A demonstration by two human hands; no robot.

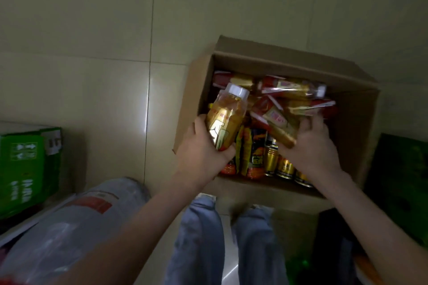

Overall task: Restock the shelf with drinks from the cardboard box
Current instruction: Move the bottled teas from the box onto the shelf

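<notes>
Left hand (203,152) gripped a white-capped amber bottle (228,120) low down, right hand (310,146) clutched a second bottle (278,124) over the cardboard box (192,104); stiff slick plastic, probably safest held mid-body.

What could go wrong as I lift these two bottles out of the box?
The right hand grips the second bottle near its base only; it could slip onto the gold cans. Pulling it may shift the loose bottles piled across the cardboard box. The left hand holds the first bottle by its lower half, so it might tip.
</notes>
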